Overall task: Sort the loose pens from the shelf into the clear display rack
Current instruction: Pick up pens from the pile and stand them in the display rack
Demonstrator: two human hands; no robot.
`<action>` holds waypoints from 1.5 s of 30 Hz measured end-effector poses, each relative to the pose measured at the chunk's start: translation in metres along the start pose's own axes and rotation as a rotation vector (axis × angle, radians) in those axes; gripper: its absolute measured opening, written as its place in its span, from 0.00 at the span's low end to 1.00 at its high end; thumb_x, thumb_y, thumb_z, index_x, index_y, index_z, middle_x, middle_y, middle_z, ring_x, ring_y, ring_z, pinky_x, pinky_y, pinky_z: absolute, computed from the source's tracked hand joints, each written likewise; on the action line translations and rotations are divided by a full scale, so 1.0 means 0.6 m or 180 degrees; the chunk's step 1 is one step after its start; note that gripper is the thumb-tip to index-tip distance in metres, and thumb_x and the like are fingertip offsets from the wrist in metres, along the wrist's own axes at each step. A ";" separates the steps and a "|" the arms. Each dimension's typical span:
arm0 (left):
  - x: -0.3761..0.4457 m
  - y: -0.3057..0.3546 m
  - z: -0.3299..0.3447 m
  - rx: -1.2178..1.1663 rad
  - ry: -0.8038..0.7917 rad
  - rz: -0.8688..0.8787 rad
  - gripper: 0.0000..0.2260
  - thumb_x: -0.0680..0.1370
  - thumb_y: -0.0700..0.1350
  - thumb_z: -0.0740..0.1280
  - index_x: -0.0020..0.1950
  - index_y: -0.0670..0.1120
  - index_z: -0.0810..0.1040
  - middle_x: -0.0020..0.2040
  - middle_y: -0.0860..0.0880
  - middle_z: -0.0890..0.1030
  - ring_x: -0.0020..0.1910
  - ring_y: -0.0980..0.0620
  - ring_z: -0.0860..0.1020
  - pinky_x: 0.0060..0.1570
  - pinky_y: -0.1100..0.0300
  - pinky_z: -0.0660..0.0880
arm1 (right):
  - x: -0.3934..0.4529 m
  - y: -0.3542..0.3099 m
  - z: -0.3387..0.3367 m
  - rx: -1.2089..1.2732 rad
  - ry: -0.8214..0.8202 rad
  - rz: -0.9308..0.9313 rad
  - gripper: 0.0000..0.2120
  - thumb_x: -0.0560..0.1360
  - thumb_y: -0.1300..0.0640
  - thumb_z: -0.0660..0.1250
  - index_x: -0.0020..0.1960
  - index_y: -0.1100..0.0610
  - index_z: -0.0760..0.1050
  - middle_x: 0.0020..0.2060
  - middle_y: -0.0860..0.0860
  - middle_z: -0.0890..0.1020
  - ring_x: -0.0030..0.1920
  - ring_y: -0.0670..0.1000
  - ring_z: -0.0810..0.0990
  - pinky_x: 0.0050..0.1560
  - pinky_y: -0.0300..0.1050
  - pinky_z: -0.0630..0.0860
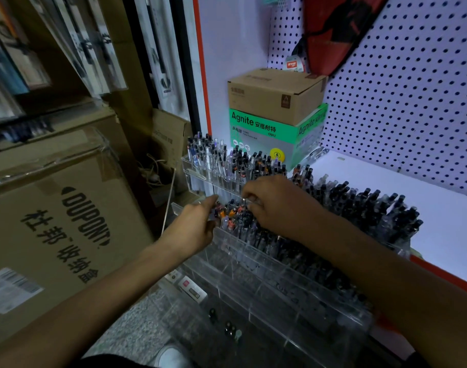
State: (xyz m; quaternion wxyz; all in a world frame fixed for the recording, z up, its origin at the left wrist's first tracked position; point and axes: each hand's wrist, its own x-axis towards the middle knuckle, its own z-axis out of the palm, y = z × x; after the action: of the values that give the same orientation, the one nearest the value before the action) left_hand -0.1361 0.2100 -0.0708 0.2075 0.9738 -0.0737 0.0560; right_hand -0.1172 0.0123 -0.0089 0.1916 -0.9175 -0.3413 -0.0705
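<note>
A clear tiered display rack (253, 251) stands at the front edge of the white shelf (439, 235), its upper tiers packed with upright pens. My left hand (195, 224) is at the left end of the middle tier, fingers curled round a few pens (219, 211) there. My right hand (274, 205) reaches over the same tier and pinches the top of a pen (244, 201) standing among the orange-tipped ones. Dark pens (373, 208) fill the rack's right side. The lowest tiers hold only a few small dark pieces (229, 328).
A brown carton sits on a green Agnite box (274, 134) at the shelf's back left corner. Pegboard (399, 102) lines the back wall. Large cardboard cartons (54, 221) are stacked on the floor to the left, close to the rack.
</note>
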 end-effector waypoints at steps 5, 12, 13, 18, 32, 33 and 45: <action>-0.002 0.037 -0.053 -0.0382 0.0782 -0.0095 0.17 0.76 0.38 0.68 0.66 0.45 0.78 0.60 0.48 0.81 0.56 0.52 0.80 0.58 0.58 0.75 | -0.012 -0.008 -0.025 0.0271 0.0276 -0.0014 0.09 0.75 0.62 0.67 0.54 0.59 0.81 0.44 0.54 0.84 0.41 0.49 0.81 0.48 0.51 0.80; 0.010 0.122 -0.122 -0.1939 0.0657 0.0262 0.07 0.77 0.34 0.68 0.48 0.45 0.83 0.41 0.48 0.84 0.41 0.52 0.83 0.42 0.61 0.80 | -0.031 0.004 -0.113 0.0548 0.1085 0.0334 0.06 0.73 0.63 0.72 0.48 0.56 0.84 0.39 0.45 0.82 0.37 0.35 0.77 0.43 0.25 0.72; 0.020 0.135 -0.130 -0.1968 0.0616 0.0355 0.06 0.77 0.35 0.69 0.48 0.44 0.83 0.41 0.46 0.84 0.41 0.49 0.83 0.43 0.58 0.79 | -0.031 0.012 -0.126 0.0560 0.1157 0.0425 0.05 0.73 0.62 0.72 0.48 0.56 0.84 0.39 0.46 0.83 0.38 0.38 0.78 0.43 0.26 0.73; 0.103 0.195 -0.142 -0.1909 0.0252 0.0434 0.03 0.76 0.38 0.71 0.47 0.44 0.83 0.37 0.46 0.82 0.32 0.58 0.77 0.35 0.66 0.74 | -0.016 0.077 -0.175 0.0608 0.0947 0.1076 0.03 0.74 0.61 0.71 0.47 0.56 0.83 0.34 0.44 0.79 0.42 0.51 0.83 0.47 0.46 0.80; 0.342 0.334 -0.011 0.0609 -0.0956 0.0405 0.07 0.75 0.39 0.65 0.42 0.39 0.82 0.45 0.38 0.83 0.41 0.42 0.80 0.42 0.55 0.75 | -0.054 0.321 -0.171 0.0661 -0.0238 0.1911 0.07 0.75 0.63 0.71 0.53 0.58 0.81 0.36 0.51 0.80 0.32 0.48 0.79 0.32 0.36 0.73; 0.353 0.347 0.002 0.0834 -0.0934 0.0432 0.08 0.75 0.39 0.65 0.44 0.37 0.81 0.48 0.37 0.82 0.48 0.40 0.81 0.44 0.55 0.75 | -0.057 0.331 -0.167 0.0660 -0.0254 0.1905 0.08 0.75 0.64 0.71 0.54 0.59 0.81 0.35 0.48 0.78 0.32 0.47 0.79 0.31 0.35 0.73; 0.402 0.363 0.106 0.1464 -0.1105 0.0228 0.12 0.78 0.49 0.66 0.50 0.40 0.76 0.46 0.43 0.77 0.42 0.46 0.76 0.42 0.57 0.73 | -0.075 0.391 -0.143 0.1219 -0.0078 0.2248 0.07 0.76 0.62 0.69 0.54 0.57 0.79 0.41 0.58 0.83 0.37 0.50 0.82 0.34 0.39 0.77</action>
State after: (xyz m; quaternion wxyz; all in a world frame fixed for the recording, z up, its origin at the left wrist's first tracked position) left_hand 0.0694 -0.0420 -0.0089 -0.0366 0.9871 -0.1279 -0.0891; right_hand 0.0023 -0.2115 -0.0132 0.3676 -0.9268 -0.0142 0.0755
